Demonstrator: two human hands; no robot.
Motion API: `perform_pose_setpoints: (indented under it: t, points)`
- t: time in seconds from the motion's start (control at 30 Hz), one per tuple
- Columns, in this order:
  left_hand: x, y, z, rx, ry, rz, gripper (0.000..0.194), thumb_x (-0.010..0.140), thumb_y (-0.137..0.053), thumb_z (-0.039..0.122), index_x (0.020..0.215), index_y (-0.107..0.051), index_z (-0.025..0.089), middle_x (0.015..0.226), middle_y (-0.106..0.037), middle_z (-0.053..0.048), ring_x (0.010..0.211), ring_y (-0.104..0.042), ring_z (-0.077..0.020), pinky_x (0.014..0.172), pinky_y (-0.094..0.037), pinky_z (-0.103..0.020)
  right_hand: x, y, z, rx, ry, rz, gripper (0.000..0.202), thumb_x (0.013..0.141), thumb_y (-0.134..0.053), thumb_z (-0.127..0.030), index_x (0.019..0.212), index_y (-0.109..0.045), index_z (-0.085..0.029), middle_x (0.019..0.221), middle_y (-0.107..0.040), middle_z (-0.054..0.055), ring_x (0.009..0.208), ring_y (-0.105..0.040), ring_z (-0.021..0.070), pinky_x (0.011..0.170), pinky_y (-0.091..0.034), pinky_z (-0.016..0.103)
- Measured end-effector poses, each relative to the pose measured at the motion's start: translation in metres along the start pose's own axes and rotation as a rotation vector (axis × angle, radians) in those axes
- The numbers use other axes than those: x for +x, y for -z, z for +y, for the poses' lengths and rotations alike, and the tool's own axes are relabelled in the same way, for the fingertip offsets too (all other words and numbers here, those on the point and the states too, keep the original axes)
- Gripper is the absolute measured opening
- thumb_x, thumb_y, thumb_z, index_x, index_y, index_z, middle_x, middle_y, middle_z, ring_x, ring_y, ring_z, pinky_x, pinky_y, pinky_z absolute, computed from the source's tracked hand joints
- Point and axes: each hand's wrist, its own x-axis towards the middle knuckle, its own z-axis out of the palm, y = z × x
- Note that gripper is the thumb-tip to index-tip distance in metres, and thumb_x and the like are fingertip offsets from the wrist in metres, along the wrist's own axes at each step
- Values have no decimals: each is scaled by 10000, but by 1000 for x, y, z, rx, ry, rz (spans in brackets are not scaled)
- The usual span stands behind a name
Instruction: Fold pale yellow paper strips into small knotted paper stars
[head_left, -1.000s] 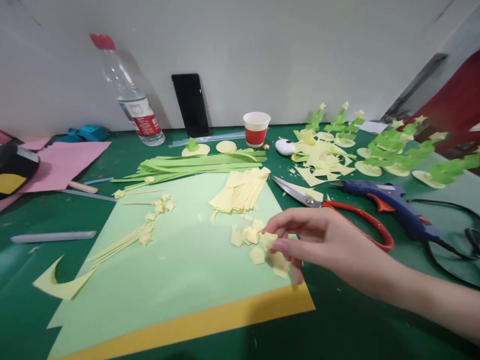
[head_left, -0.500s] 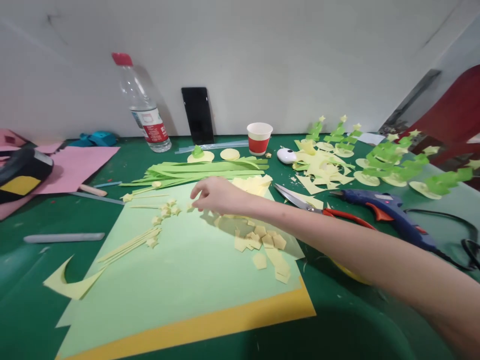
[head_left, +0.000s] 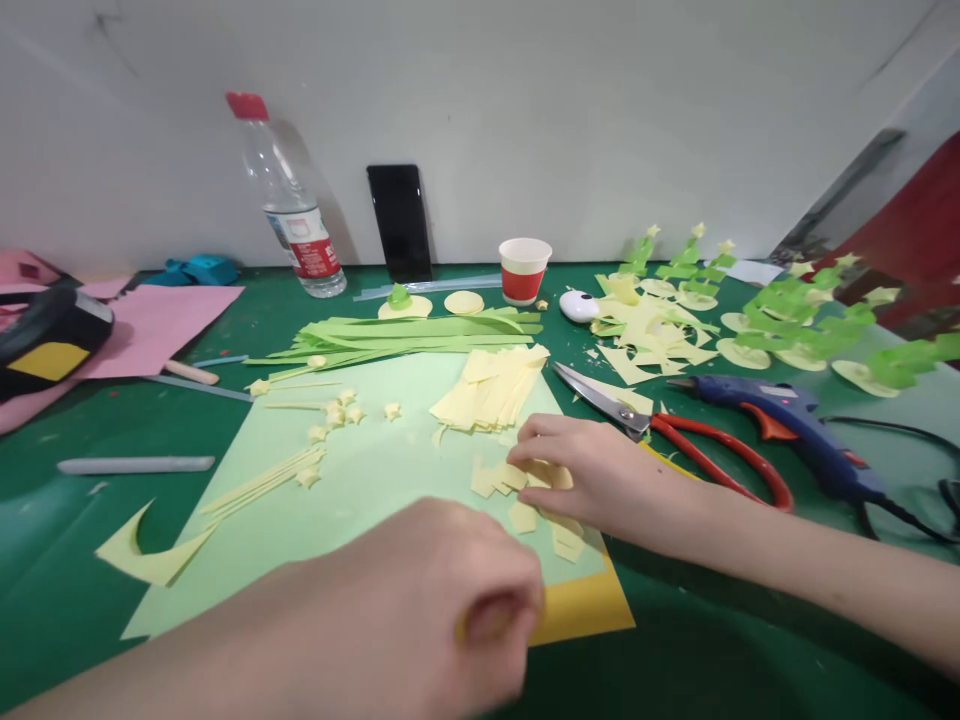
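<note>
My left hand point(head_left: 465, 600) is raised over the near part of the light green paper sheet point(head_left: 352, 510). Its fingers curl round into a closed loop, slightly blurred; whatever may be in them is hidden. Over a pile of small yellow paper pentagons point(head_left: 523, 517) is my right hand point(head_left: 562, 470), thumb and fingers apart, partly covering the pieces. Left of the sheet's middle lie several small folded paper stars point(head_left: 345, 405), one star point(head_left: 391, 411) apart from the others. Thin yellow paper strips point(head_left: 270, 478) rest near them. A fan of wider yellow strips point(head_left: 491, 385) lies beyond my right hand.
Red-handled scissors point(head_left: 675, 430) and a blue glue gun point(head_left: 787, 420) lie at right, near finished green paper plants point(head_left: 817, 320). Behind are green strips point(head_left: 405, 335), a paper cup point(head_left: 523, 275), a phone point(head_left: 399, 222) and a bottle point(head_left: 304, 235). A tape measure point(head_left: 52, 335) is at left.
My right hand has moved right and nearer, from beside the stars to the pentagons. A star now lies alone where it was. My left hand has come into view from below.
</note>
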Motion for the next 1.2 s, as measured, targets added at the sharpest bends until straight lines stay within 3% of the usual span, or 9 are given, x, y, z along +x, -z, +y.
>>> perform_pose_setpoints:
  t: [0.1, 0.17, 0.23, 0.33, 0.5, 0.7, 0.87, 1.1, 1.2]
  points:
    - [36, 32, 23, -16, 188, 190, 393, 890, -347, 270, 543, -506, 178, 529, -491, 27, 501, -453, -110, 487, -328, -237, -5, -6, 1, -26, 49, 100, 118, 744, -601, -117, 827, -683, -139, 834, -635, 81, 696, -600, 185, 536, -441, 272]
    - [49, 40, 27, -18, 313, 288, 393, 880, -350, 325, 531, -454, 179, 498, -435, 35, 475, -407, -114, 458, -279, -244, -8, -7, 1, -28, 85, 177, 119, 751, -602, -133, 846, -674, -140, 876, -651, 93, 735, -614, 194, 553, -468, 274]
    - [53, 40, 27, -32, 346, 327, 345, 878, -355, 358, 613, -489, 182, 575, -501, 27, 532, -453, -128, 483, -300, -241, -12, -6, -1, -25, 118, 263, 131, 765, -597, -155, 876, -662, -130, 910, -665, 108, 787, -627, 206, 598, -496, 287]
    - [53, 34, 30, -162, 275, 301, 319, 892, -348, 362, 682, -509, 183, 660, -551, 23, 609, -504, -133, 546, -348, -236, -21, -3, -6, -18, 178, 359, 133, 799, -565, -176, 867, -653, -103, 854, -680, 112, 761, -637, 206, 615, -508, 293]
    - [46, 21, 43, -437, 151, 302, 322, 896, -349, 267, 590, -404, 187, 583, -431, 57, 547, -407, -99, 549, -338, -205, -39, 0, -14, -73, 282, 450, 145, 847, -523, -203, 777, -634, -140, 787, -686, 97, 679, -633, 188, 555, -487, 276]
    - [40, 16, 48, -652, 134, 207, 351, 900, -377, 268, 561, -342, 185, 580, -358, 60, 567, -362, -93, 555, -318, -187, -53, 10, -23, -1, 339, 430, 199, 914, -436, -213, 804, -601, -198, 739, -679, 21, 604, -614, 119, 510, -473, 226]
    - [43, 12, 46, -612, 123, 164, 343, 905, -382, 323, 594, -404, 181, 601, -352, 48, 581, -337, -100, 515, -294, -201, -52, 13, -26, -9, 371, 396, 322, 945, -363, -210, 720, -593, -189, 684, -670, 29, 547, -609, 106, 470, -475, 222]
    - [43, 8, 45, -584, 150, 293, 251, 864, -480, 299, 649, -554, 193, 624, -482, 59, 584, -410, -86, 517, -335, -174, -53, 10, -21, -175, 313, 615, 173, 907, -463, -271, 760, -554, -263, 665, -672, -13, 540, -623, 111, 466, -493, 191]
    - [44, 9, 44, -702, 170, 321, 192, 844, -525, 300, 687, -599, 218, 661, -539, 67, 607, -444, -82, 525, -358, -155, -52, 14, -23, -242, 335, 626, 225, 926, -434, -265, 755, -579, -275, 670, -680, -23, 549, -630, 102, 487, -500, 171]
